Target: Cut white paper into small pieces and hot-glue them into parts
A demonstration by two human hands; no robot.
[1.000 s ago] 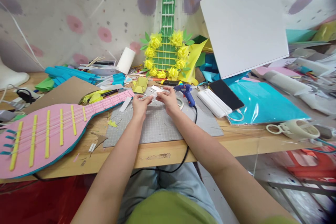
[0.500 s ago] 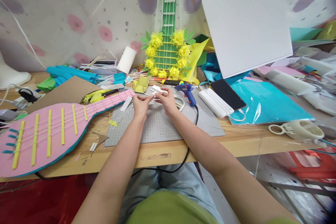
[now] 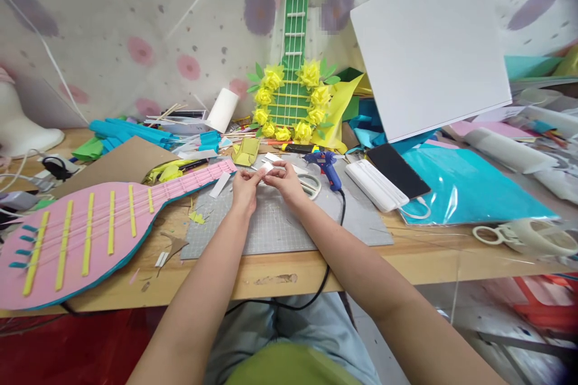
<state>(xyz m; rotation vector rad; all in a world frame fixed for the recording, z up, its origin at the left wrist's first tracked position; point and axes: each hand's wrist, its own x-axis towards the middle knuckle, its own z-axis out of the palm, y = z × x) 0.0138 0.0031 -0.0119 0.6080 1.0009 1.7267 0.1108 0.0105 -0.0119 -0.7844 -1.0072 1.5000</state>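
Over the grey cutting mat (image 3: 271, 234), my left hand (image 3: 246, 189) and my right hand (image 3: 284, 182) meet, fingertips pinched on a small white paper piece (image 3: 268, 166). Its lower part is hidden by my fingers. Just right of my right hand lies a pair of scissors with pale handles (image 3: 311, 185), partly covered. A blue glue gun (image 3: 327, 169) rests beyond them, its black cord trailing over the table edge. Left of my left hand, a white strip (image 3: 220, 185) lies on the mat near the neck of a pink paper instrument (image 3: 103, 222) with yellow bars.
A green paper instrument with yellow flowers (image 3: 293, 96) leans at the back. On the right are a white power bank (image 3: 377, 185), a black phone (image 3: 397, 171), a blue plastic-wrapped pack (image 3: 465, 186) and a tape roll (image 3: 542, 237). A large white board (image 3: 428, 48) stands behind them.
My hands have drawn closer together around the white paper piece, which now shows between both sets of fingertips. The whole view has shifted slightly; the objects on the table keep their places.
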